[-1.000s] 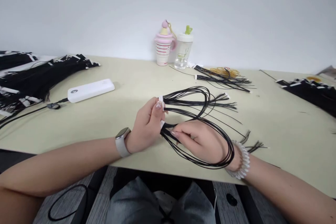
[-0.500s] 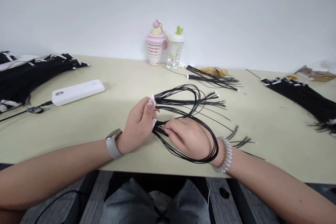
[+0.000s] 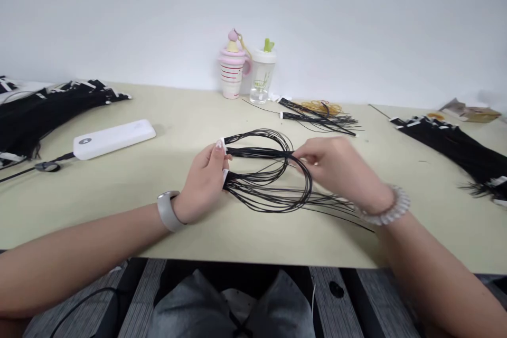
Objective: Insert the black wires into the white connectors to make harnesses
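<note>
My left hand grips the white connector ends of a black wire harness, one connector above the other, held just over the table. From these ends the black wires curve to the right in two overlapping loops. Loose wire tails stretch away beneath my right hand. That hand is closed in a pinch around the upper strand of wires, at the right side of the loops. Its fingertips are partly hidden behind the knuckles.
On the pale table lie a white power bank and black harness piles at left and right. Another small harness bunch lies beside yellow rubber bands. A pink-lidded cup and a clear bottle stand behind.
My right hand has come out of the lower wire loop and moved right and up, now pinching the upper strand. My left hand keeps its hold on the connectors, shifted slightly left.
</note>
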A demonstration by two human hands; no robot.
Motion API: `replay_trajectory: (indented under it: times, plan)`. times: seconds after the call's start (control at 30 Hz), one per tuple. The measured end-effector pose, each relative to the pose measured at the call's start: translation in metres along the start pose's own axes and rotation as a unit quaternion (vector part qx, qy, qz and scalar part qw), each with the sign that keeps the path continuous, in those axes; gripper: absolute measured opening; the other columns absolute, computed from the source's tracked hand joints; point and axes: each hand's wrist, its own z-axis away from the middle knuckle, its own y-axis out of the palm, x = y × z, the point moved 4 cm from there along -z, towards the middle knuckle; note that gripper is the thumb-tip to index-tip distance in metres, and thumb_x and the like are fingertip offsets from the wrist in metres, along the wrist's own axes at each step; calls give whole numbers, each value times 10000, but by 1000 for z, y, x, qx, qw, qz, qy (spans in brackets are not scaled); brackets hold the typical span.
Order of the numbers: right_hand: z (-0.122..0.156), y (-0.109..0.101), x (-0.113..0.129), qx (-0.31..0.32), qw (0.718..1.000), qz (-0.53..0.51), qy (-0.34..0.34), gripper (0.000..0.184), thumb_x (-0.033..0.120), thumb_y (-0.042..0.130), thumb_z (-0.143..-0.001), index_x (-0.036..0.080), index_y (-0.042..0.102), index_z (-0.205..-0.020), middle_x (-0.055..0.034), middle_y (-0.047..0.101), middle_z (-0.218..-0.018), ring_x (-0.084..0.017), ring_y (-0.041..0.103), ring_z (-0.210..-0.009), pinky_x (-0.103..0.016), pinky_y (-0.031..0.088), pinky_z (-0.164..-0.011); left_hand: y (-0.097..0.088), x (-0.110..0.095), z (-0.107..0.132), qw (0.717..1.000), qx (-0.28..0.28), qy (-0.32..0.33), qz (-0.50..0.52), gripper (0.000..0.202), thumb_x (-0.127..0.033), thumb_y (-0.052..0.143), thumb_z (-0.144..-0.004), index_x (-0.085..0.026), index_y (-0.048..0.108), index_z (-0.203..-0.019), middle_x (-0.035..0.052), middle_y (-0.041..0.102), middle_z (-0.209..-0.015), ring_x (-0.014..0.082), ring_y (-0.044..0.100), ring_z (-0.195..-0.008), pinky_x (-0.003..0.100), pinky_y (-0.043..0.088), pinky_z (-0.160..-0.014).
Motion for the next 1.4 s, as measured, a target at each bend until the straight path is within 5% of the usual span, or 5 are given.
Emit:
replay_trajectory:
  times: [0.27,0.6,0.83,1.13,1.4]
  plan:
    - [2,-43,-48,-411,867,-261,104,113,97,606,-625,113,672,-715,-31,599,-571,-77,499,-450,-222,381,-434,4,-8,5,999,27,21,-14,436,-475,294,-879,-150,351,-595,-20,374,-514,57,329,-464,188,288,-439]
    - [4,-53,-69,-397,811,-415,109,428,76,400,-795,269,460,-1172,-51,510,-1044,-3,426,-526,-208,292,-480,7,-7,7,998,56,16,-5,439,-466,281,-887,-152,320,-583,-31,343,-507,59,317,-487,211,288,-507]
    - [-1,-45,-55,-397,750,-510,136,175,18,470,-773,190,473,-806,12,517,-705,-9,300,-402,-203,210,-404,8,-5,7,998,65,-5,3,445,-470,283,-886,-153,332,-577,-31,349,-510,63,318,-485,220,276,-503]
    - [4,8,17,-177,964,-195,-17,59,181,588,-767,152,594,-716,4,548,-616,-59,446,-526,-214,355,-480,10,2,11,996,84,-21,-5,446,-478,275,-885,-153,359,-591,-30,368,-510,62,329,-478,217,284,-495]
    - [6,27,36,-134,981,-92,-106,92,146,528,-802,143,559,-716,13,502,-614,-54,420,-551,-199,343,-529,14,-3,17,993,119,7,10,412,-442,273,-895,-152,362,-615,-33,374,-521,58,330,-483,202,295,-494]
